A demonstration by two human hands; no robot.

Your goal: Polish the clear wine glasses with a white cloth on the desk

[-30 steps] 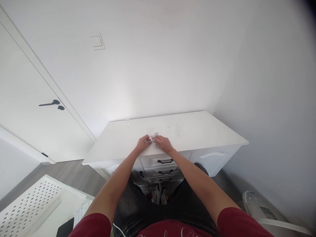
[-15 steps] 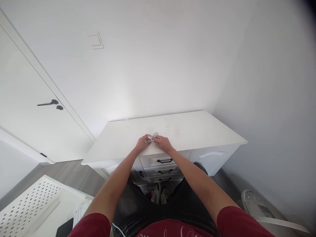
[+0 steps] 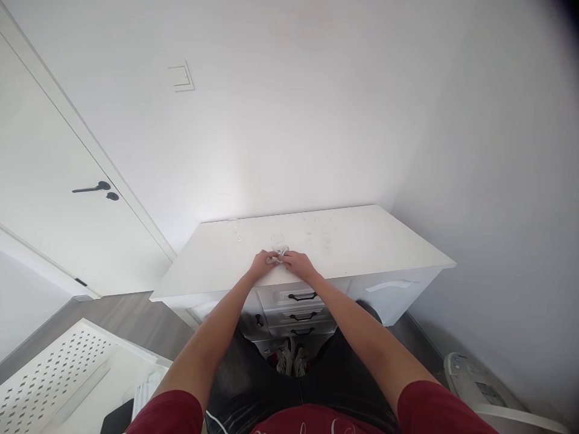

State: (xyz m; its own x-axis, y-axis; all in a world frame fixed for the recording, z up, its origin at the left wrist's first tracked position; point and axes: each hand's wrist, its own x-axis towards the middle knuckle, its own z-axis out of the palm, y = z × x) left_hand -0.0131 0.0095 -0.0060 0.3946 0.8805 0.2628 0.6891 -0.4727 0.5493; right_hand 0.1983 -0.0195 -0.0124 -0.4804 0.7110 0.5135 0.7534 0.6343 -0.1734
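Note:
Both my hands meet near the front edge of a white desk [image 3: 384,247]. My left hand [image 3: 262,264] and my right hand [image 3: 296,263] are closed, fingertips together, on a small clear glass piece [image 3: 280,255] that I cannot make out well. Just behind them a small clear glass [image 3: 277,241] stands on the desk. Two or three more clear glasses [image 3: 316,232] stand farther right, and another clear glass [image 3: 235,230] farther left.
The desk has drawers with black handles [image 3: 302,296] under its front edge. A white door with a black handle [image 3: 94,189] is at the left. A perforated white panel [image 3: 54,380] lies bottom left, a white appliance [image 3: 479,383] bottom right. Walls close in behind and right.
My hands stay together at the same spot on the desk; the fingers shift slightly around the glass piece. The view moves a little.

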